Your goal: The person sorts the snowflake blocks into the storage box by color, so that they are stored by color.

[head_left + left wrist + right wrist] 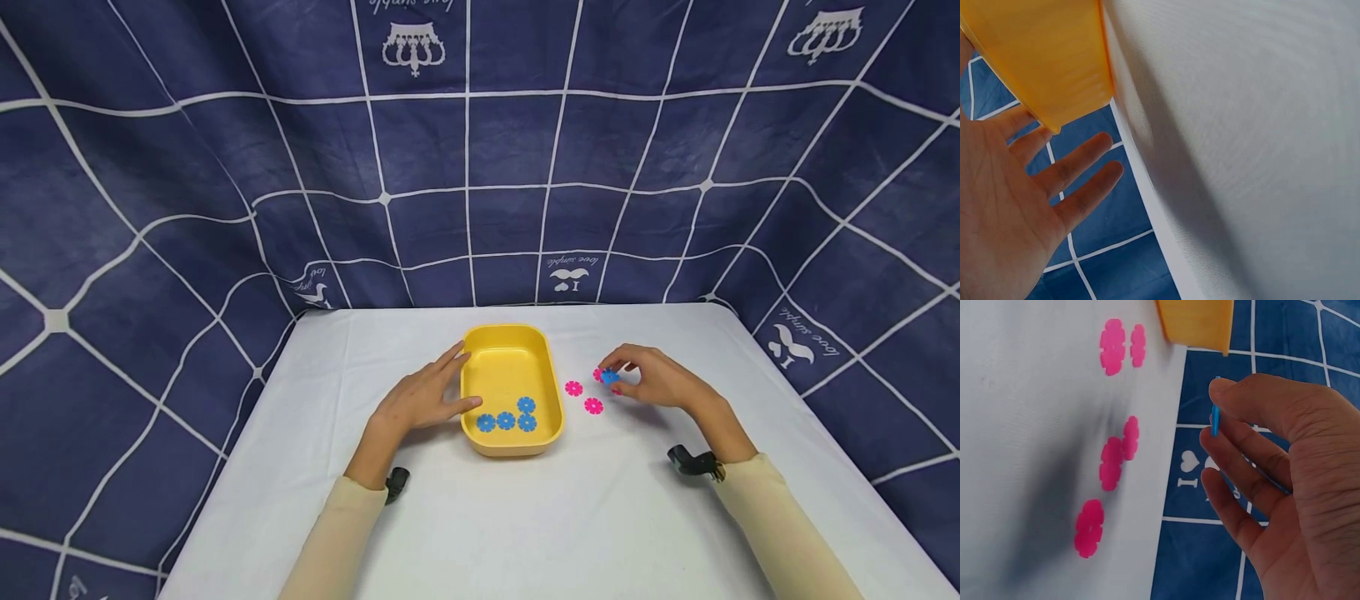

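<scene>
Between thumb and fingertips, my right hand point(658, 379) pinches a blue notched plastic disc point(610, 377), held above the table. In the right wrist view the same blue disc point(1215, 412) appears edge-on. Beneath and beside that hand lie several pink notched discs point(593, 406), some partly hidden by it in the head view. A yellow tray point(508, 343) stands left of them, with several blue discs point(506, 421) in its near end. My left hand point(424, 396) is at the tray's left rim, fingers spread and fairly straight, fingertips and thumb reaching over the rim.
A white cloth point(465, 525) covers the table. Dark blue gridded fabric point(510, 142) hangs behind and along both sides. A black wrist device point(693, 461) sits by the right cuff, another point(396, 483) by the left.
</scene>
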`<state>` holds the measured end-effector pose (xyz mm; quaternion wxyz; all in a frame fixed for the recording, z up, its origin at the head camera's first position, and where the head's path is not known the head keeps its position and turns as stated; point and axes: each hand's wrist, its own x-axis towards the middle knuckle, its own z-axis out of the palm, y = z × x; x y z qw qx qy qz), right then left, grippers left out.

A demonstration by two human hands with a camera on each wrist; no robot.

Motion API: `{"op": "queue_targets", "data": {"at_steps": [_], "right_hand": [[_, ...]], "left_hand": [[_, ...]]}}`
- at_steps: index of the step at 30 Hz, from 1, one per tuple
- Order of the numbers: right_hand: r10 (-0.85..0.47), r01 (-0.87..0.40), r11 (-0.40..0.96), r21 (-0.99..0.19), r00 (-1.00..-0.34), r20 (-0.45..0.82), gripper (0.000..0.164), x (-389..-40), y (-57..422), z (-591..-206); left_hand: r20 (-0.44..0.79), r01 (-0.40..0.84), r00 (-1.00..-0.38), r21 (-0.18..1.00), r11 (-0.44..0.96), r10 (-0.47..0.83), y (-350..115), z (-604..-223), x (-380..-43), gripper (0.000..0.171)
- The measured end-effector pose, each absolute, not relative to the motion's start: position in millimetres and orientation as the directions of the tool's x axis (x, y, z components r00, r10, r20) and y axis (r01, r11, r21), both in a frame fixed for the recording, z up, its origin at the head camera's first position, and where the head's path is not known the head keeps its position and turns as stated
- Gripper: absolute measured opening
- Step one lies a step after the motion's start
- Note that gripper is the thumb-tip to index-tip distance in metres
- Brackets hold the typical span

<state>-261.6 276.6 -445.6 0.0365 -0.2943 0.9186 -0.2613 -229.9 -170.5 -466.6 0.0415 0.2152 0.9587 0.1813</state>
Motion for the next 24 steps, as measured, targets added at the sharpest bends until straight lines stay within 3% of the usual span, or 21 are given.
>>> {"op": "queue_targets", "data": {"at_steps": [9,24], "right_hand": [[-0.504,-0.476,0.715,-0.513,-0.859,0.096,0.039,-258.2,269.1,-440.3],[-0.549,-0.541,0.64,-0.546,-0.819,0.168,0.04,-260.3,226.7,-425.8]], "left_hand": [[-0.005,0.391,-0.906,0.366,0.844,0.422,-169.4,-467.0,-230.1,0.1],[0.017,0.405,-0.902,0.377,0.833,0.431,-169.3,-467.3,-230.3,0.099]]}}
